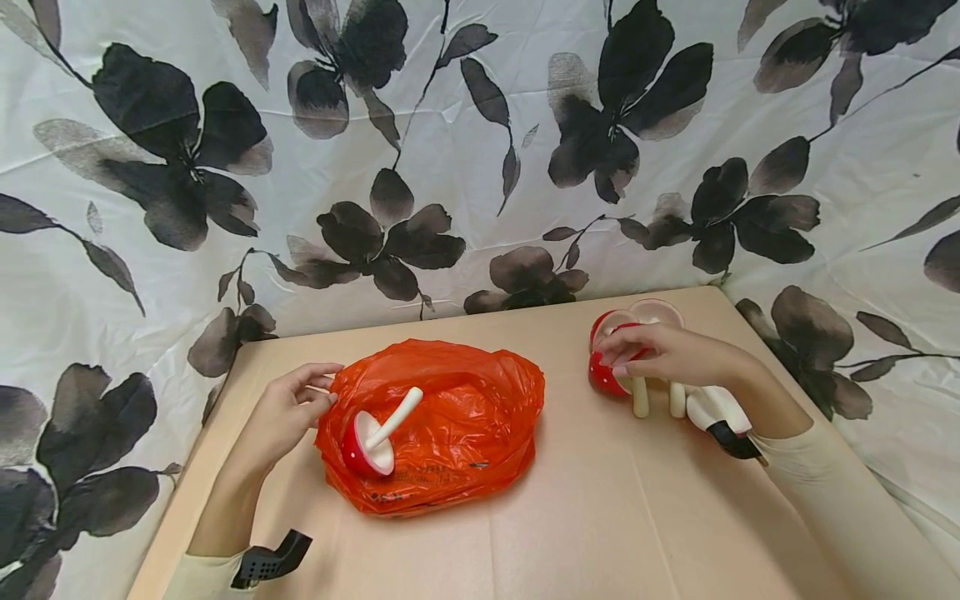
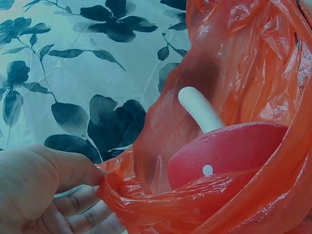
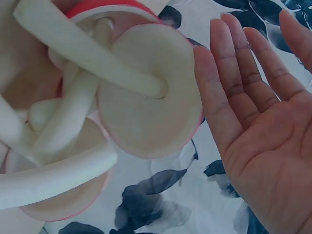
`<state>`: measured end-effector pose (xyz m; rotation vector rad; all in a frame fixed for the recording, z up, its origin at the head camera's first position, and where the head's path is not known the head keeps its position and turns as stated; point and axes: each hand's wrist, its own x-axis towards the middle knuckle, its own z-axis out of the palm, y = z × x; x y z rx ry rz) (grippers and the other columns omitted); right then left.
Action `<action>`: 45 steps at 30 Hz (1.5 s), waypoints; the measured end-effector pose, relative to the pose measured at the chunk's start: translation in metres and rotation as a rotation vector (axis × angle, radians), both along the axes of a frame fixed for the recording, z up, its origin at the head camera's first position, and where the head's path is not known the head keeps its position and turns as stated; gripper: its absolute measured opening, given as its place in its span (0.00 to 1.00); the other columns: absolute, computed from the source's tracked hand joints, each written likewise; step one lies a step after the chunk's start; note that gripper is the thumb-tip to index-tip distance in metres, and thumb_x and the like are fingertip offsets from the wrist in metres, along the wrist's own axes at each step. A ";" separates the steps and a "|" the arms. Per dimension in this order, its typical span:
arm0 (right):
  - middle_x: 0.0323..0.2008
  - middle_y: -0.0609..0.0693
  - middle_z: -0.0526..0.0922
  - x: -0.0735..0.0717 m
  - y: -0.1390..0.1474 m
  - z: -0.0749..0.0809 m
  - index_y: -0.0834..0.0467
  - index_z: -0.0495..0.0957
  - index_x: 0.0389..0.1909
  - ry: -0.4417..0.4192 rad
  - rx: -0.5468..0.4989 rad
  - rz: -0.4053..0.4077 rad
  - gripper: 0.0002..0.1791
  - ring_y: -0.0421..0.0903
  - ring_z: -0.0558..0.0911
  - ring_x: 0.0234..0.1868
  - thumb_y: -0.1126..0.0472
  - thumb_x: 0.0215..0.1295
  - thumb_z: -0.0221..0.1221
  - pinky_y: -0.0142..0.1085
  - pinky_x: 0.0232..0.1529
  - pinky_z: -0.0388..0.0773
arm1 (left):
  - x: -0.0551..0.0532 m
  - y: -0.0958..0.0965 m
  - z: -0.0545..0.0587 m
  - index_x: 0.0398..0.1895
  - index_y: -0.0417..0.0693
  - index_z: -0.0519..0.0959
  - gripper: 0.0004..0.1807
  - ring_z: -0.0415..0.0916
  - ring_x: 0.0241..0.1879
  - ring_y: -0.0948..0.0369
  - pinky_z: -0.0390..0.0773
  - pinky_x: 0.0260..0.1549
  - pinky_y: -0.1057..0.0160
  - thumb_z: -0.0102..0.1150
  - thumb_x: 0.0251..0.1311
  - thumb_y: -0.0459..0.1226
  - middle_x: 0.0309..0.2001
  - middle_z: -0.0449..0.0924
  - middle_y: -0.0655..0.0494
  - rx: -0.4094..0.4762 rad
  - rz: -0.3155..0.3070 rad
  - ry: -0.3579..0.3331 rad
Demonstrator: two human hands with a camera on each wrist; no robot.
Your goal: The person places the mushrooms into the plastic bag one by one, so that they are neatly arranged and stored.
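Observation:
My left hand (image 1: pixel 288 412) pinches the left rim of an orange-red plastic bag (image 1: pixel 468 408) between thumb and fingers. The left wrist view shows the thumb over the bag's edge. A toy mushroom (image 1: pixel 369 457), red cap with white dots, lies at the bag's left side, its white stem slanting up. Over a cluster of similar toy mushrooms (image 1: pixel 606 375) at the board's far right hovers my right hand (image 1: pixel 686 362). Its fingers are extended beside one mushroom's pale underside (image 3: pixel 141 124) in the right wrist view; whether they touch it I cannot tell.
A light wooden tabletop (image 1: pixel 585 517) lies under everything. White cloth with dark flowers (image 1: pixel 487 158) hangs behind it and shows along both sides. Several pale stems (image 3: pixel 73 170) cross one another in the right-hand cluster.

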<state>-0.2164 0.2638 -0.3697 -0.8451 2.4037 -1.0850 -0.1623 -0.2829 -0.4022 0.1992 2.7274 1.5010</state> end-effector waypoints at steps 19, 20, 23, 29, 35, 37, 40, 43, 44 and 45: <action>0.53 0.60 0.83 0.011 0.033 -0.017 0.59 0.81 0.56 -0.105 0.018 -0.062 0.17 0.54 0.80 0.54 0.58 0.70 0.63 0.35 0.50 0.84 | -0.010 -0.001 -0.001 0.64 0.40 0.75 0.22 0.83 0.42 0.49 0.87 0.34 0.62 0.52 0.68 0.26 0.49 0.80 0.37 -0.013 0.002 -0.019; 0.53 0.61 0.82 0.011 0.035 -0.018 0.60 0.81 0.57 -0.115 0.014 -0.062 0.17 0.57 0.79 0.55 0.59 0.70 0.63 0.35 0.49 0.84 | -0.010 -0.001 0.000 0.64 0.40 0.74 0.21 0.83 0.42 0.50 0.87 0.34 0.62 0.52 0.68 0.26 0.49 0.80 0.37 -0.012 0.003 -0.021; 0.54 0.60 0.81 0.010 0.038 -0.020 0.59 0.81 0.57 -0.102 0.041 -0.073 0.18 0.58 0.76 0.57 0.58 0.69 0.64 0.36 0.48 0.85 | -0.009 -0.001 0.000 0.64 0.40 0.74 0.21 0.84 0.41 0.51 0.87 0.34 0.62 0.53 0.68 0.26 0.49 0.80 0.37 -0.008 0.004 -0.020; 0.53 0.57 0.81 0.007 0.042 -0.026 0.60 0.82 0.56 -0.024 0.134 -0.140 0.18 0.53 0.76 0.54 0.58 0.68 0.65 0.31 0.47 0.83 | -0.009 0.000 0.000 0.64 0.40 0.74 0.21 0.83 0.41 0.52 0.87 0.34 0.61 0.53 0.69 0.27 0.49 0.80 0.38 -0.003 0.004 -0.018; 0.48 0.58 0.82 0.006 0.036 -0.033 0.67 0.79 0.52 0.004 0.117 -0.162 0.17 0.48 0.81 0.43 0.62 0.66 0.66 0.32 0.40 0.84 | -0.009 -0.001 0.000 0.64 0.40 0.74 0.21 0.83 0.41 0.51 0.87 0.34 0.62 0.52 0.68 0.26 0.49 0.80 0.38 -0.004 0.005 -0.017; 0.47 0.58 0.83 0.006 0.034 -0.036 0.68 0.78 0.52 0.000 0.110 -0.183 0.18 0.48 0.84 0.40 0.63 0.66 0.66 0.32 0.39 0.85 | -0.009 -0.001 -0.001 0.64 0.40 0.74 0.21 0.83 0.41 0.51 0.87 0.34 0.62 0.52 0.68 0.26 0.49 0.80 0.38 -0.007 0.006 -0.016; 0.44 0.57 0.83 0.005 0.033 -0.040 0.69 0.77 0.52 -0.002 0.114 -0.241 0.18 0.49 0.86 0.38 0.63 0.65 0.66 0.34 0.39 0.85 | -0.009 -0.001 -0.001 0.64 0.40 0.74 0.21 0.83 0.41 0.51 0.87 0.33 0.62 0.52 0.68 0.26 0.49 0.80 0.38 -0.007 0.007 -0.014; 0.42 0.56 0.84 0.005 0.031 -0.045 0.68 0.77 0.51 0.000 0.112 -0.308 0.18 0.50 0.86 0.37 0.64 0.64 0.66 0.35 0.39 0.86 | -0.010 -0.002 -0.002 0.64 0.39 0.74 0.21 0.83 0.40 0.51 0.87 0.33 0.62 0.52 0.68 0.26 0.48 0.80 0.37 -0.001 0.008 -0.014; 0.41 0.56 0.83 0.005 0.030 -0.047 0.68 0.78 0.50 0.006 0.110 -0.330 0.17 0.49 0.85 0.37 0.64 0.64 0.66 0.36 0.38 0.86 | -0.010 -0.002 -0.002 0.64 0.39 0.74 0.21 0.83 0.40 0.52 0.87 0.34 0.62 0.51 0.68 0.25 0.48 0.80 0.37 0.002 0.008 -0.015; 0.40 0.56 0.84 0.005 0.029 -0.049 0.68 0.78 0.50 0.015 0.111 -0.352 0.17 0.49 0.84 0.36 0.64 0.64 0.67 0.36 0.37 0.86 | -0.010 -0.002 -0.002 0.64 0.39 0.74 0.22 0.84 0.40 0.51 0.87 0.33 0.62 0.51 0.68 0.25 0.48 0.80 0.37 0.002 0.009 -0.015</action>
